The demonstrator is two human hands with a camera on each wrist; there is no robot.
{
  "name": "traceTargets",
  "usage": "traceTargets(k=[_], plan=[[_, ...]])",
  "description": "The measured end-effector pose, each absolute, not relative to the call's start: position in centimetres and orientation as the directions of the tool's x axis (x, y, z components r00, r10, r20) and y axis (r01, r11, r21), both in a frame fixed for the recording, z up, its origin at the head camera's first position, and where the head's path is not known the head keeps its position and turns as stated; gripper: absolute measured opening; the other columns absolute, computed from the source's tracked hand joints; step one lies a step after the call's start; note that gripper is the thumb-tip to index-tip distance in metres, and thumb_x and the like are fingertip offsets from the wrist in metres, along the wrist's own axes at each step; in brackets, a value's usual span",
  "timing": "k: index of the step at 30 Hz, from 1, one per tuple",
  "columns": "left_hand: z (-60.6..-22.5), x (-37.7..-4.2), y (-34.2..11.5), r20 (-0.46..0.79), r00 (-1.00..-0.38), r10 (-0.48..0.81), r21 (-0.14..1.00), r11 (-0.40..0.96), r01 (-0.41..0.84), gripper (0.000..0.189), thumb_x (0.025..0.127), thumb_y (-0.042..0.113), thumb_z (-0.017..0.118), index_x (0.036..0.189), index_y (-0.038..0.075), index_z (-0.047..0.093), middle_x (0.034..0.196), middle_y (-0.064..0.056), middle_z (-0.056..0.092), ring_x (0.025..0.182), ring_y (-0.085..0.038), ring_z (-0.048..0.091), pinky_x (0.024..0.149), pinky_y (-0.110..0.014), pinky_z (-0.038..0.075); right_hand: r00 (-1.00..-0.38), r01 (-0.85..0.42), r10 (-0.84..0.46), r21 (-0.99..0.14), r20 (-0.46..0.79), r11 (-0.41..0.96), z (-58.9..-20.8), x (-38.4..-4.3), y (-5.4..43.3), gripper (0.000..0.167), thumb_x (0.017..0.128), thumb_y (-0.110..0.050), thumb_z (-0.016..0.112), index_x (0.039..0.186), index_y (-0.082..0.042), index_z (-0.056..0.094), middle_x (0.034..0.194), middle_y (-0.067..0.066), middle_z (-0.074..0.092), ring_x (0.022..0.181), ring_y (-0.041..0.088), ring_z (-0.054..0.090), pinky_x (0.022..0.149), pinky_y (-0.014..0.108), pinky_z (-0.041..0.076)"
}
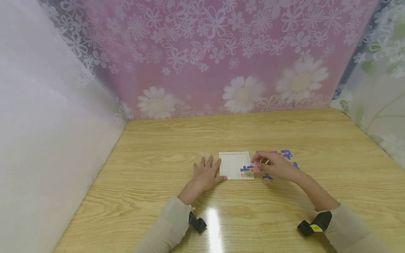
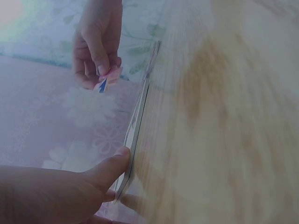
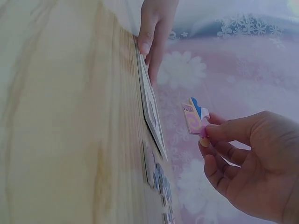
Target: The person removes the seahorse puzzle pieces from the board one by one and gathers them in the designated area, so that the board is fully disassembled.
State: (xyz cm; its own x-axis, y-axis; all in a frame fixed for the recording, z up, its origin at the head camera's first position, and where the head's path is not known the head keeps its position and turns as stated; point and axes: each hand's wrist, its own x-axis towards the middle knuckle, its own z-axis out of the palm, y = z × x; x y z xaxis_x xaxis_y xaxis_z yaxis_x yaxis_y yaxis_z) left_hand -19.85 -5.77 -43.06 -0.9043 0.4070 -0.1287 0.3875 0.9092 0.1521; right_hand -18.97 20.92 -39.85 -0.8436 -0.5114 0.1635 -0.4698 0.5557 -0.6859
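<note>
A white square puzzle tray (image 1: 232,161) lies on the wooden table. In its lower right corner sits a blue and yellow-green puzzle piece (image 1: 245,172). My left hand (image 1: 205,176) rests at the tray's left side with fingers spread, its thumb and index fingertip at the edge. Between the thumb and fingers of my right hand (image 1: 280,168) is a pinched puzzle piece (image 3: 192,119), pink and cream with some blue. In the right wrist view this piece is raised above the tray. The head view shows it over the tray's right edge.
Several loose puzzle pieces (image 1: 286,154) lie right of the tray, partly hidden by my right hand. One blue and tan piece (image 1: 267,179) lies just below that hand. A flowered pink curtain (image 1: 202,63) hangs behind the table (image 1: 152,151).
</note>
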Motion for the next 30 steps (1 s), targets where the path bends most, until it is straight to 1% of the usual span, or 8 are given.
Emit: traceTargets(k=[6,9,14,21,26,30], plan=[[-43.1,-19.9,-5.8,-0.124,-0.904,0.409,0.152,0.908,0.390,0.074,0.087,0.061,0.042,0.147,0.021,0.025,0.149,-0.014,0.019,0.134,-0.039,0.014,0.099,-0.061,0.018,-0.846,-0.481,-0.502,-0.666,0.181,0.570,-39.6,-18.4,22.4,0.012,0.091,-0.008,0.058,0.101,-0.005,0.062,0.096,0.002,0.060,0.085,0.020,0.053,0.072,0.033,0.046],[-43.0,-19.8,-5.8,-0.125,-0.903,0.411,0.154,0.907,0.392,0.074,0.087,0.061,0.042,0.147,0.021,0.025,0.149,-0.014,0.019,0.134,-0.040,0.014,0.099,-0.062,0.018,-0.845,-0.486,-0.501,-0.660,0.187,0.573,-39.7,-18.2,23.1,0.012,0.091,-0.007,0.057,0.102,-0.006,0.061,0.097,0.001,0.059,0.085,0.018,0.053,0.072,0.030,0.046],[-42.9,-19.8,-5.8,-0.124,-0.901,0.415,0.156,0.905,0.395,0.074,0.087,0.060,0.043,0.147,0.020,0.026,0.149,-0.015,0.020,0.133,-0.040,0.014,0.098,-0.062,0.018,-0.836,-0.513,-0.497,-0.651,0.232,0.560,-40.0,-17.9,24.2,0.012,0.090,-0.004,0.058,0.101,-0.007,0.061,0.095,0.000,0.060,0.084,0.016,0.055,0.070,0.029,0.046],[-42.9,-19.8,-5.9,-0.128,-0.901,0.415,0.181,0.903,0.390,0.073,0.087,0.059,0.043,0.147,0.020,0.025,0.149,-0.015,0.018,0.134,-0.040,0.012,0.099,-0.062,0.016,-0.859,-0.484,-0.463,-0.638,0.218,0.599,-40.1,-17.2,25.6,0.012,0.090,-0.004,0.058,0.101,-0.007,0.062,0.091,0.000,0.061,0.080,0.012,0.054,0.067,0.027,0.046],[-42.9,-19.8,-5.8,-0.126,-0.899,0.420,0.191,0.899,0.393,0.073,0.087,0.059,0.045,0.146,0.019,0.027,0.149,-0.016,0.019,0.133,-0.041,0.012,0.098,-0.063,0.016,-0.857,-0.497,-0.456,-0.624,0.241,0.604,-40.3,-16.8,26.7,0.012,0.088,-0.003,0.060,0.100,-0.006,0.062,0.091,0.001,0.061,0.078,0.010,0.054,0.066,0.026,0.045],[-42.9,-19.8,-5.9,-0.134,-0.899,0.417,0.187,0.902,0.390,0.074,0.087,0.059,0.044,0.147,0.020,0.025,0.149,-0.015,0.017,0.134,-0.040,0.011,0.099,-0.062,0.015,-0.853,-0.508,-0.451,-0.616,0.263,0.602,-40.5,-16.6,27.3,0.014,0.086,0.001,0.061,0.098,-0.006,0.063,0.089,0.000,0.061,0.077,0.009,0.055,0.065,0.025,0.045]])
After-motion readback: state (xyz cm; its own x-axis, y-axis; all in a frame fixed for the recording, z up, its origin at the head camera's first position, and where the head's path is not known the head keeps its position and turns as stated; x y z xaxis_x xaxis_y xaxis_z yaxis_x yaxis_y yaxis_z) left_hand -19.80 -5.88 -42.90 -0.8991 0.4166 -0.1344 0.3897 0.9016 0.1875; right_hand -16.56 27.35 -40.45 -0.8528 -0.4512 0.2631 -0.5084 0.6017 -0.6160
